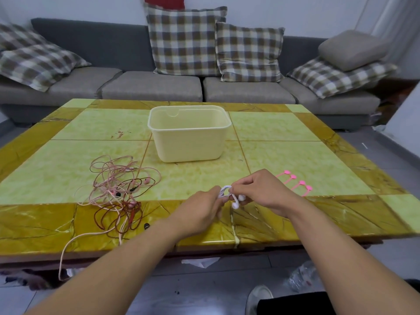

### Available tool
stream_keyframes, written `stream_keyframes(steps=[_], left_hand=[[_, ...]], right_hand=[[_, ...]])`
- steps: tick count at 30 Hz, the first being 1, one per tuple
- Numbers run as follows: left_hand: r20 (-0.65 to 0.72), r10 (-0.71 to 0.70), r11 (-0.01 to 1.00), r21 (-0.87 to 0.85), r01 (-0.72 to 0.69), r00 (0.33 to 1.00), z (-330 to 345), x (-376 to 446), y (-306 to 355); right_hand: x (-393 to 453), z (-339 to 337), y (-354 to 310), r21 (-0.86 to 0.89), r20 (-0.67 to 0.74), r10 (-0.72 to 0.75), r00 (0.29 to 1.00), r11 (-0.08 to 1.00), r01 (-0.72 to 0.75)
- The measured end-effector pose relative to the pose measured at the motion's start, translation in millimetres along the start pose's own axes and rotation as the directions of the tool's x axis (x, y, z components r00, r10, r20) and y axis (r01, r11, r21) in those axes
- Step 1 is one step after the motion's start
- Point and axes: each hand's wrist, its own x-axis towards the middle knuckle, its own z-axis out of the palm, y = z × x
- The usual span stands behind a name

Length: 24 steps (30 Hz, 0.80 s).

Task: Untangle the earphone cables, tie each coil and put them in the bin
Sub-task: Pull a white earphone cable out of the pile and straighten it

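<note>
Low centre of frame, my left hand and right hand both pinch the white earphone coil above the desk. It looks light, limp, springy; I'd grip across the loops, not the buds.

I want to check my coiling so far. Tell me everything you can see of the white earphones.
The white earphones are wound into a small tight coil of thin, smooth-looking cable, held above the table's near edge. The left hand pinches the coil from one side, the right hand from the other. Two rounded white earbuds hang just below the right fingers. No tie shows on the coil.
</note>
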Motion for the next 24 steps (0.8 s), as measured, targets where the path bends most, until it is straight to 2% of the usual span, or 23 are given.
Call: stream_keyframes(steps=[2, 6, 9, 12, 20, 22, 24], left_hand=[[0.048, -0.047, 0.983, -0.177, 0.055, 0.998, 4, 2, 7], [0.046, -0.114, 0.926, -0.358, 0.123, 0.992, 1, 5, 22], [0.125, -0.218, 0.834, -0.491, 0.251, 0.968, 0, 10, 27], [0.256, -0.275, 0.722, -0.582, 0.375, 0.927, 6, 13, 34], [0.46, -0.205, 0.386, -0.773, 0.503, 0.864, 13, 16, 48], [0.475, -0.178, 0.35, -0.788, 0.506, 0.862, 13, 19, 52], [0.477, -0.183, 0.38, -0.772, 0.509, 0.86, 13, 22, 53]], right_hand=[[-2, -3, 4, -0.015, -0.005, -0.007, 1.0, 1.0, 0.007], [-3, -11, 14, -0.009, -0.021, 0.001, 1.0, 1.0, -0.001], [-7, -17, 20, -0.017, -0.035, -0.011, 0.999, 1.0, 0.011], [-13, -22, 24, -0.074, -0.034, -0.084, 0.996, 0.994, 0.081], [-16, -33, 38, -0.107, -0.093, -0.114, 0.989, 0.989, 0.104], [-18, -37, 39, -0.13, -0.097, -0.123, 0.988, 0.985, 0.111], [-20, -41, 40, -0.143, -0.085, -0.141, 0.986, 0.981, 0.128]])
